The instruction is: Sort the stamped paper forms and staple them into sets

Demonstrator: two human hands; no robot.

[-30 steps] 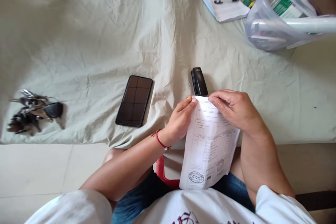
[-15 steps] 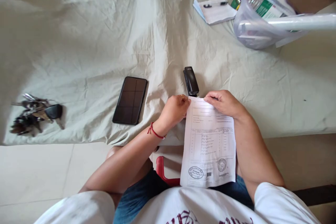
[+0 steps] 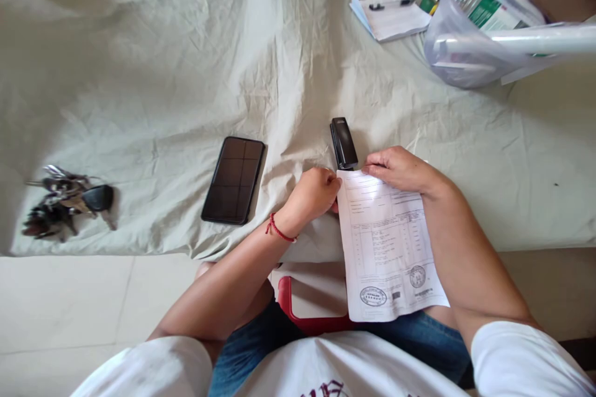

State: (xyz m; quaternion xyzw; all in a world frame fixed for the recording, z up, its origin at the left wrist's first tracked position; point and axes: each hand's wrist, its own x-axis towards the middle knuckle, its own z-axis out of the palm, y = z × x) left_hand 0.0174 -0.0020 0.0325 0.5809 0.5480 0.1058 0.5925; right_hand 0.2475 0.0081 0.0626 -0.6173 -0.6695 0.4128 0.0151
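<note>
A printed sheet of paper (image 3: 386, 248) with two round stamps hangs over the table's front edge, above my lap. My left hand (image 3: 315, 192) pinches its upper left corner between thumb and fingers. At the upper right edge my right hand (image 3: 395, 169) is closed on the paper, thumb and fingers together; part of the grip is hidden. Just beyond the sheet's top edge lies a black stapler (image 3: 344, 141), its near end close to the paper. Whether there is more than one sheet I cannot tell.
Left of my hands lie a black phone (image 3: 233, 180) and a bunch of keys (image 3: 69, 203) on the cloth-covered table (image 3: 162, 74). Farther back on the right are a notepad (image 3: 391, 22) with a pen and a translucent bin (image 3: 454, 65) holding a bottle and papers.
The paper's lower end has swung to the right and tilted. My right hand has risen slightly along the top edge. My left hand keeps its hold on the corner.
</note>
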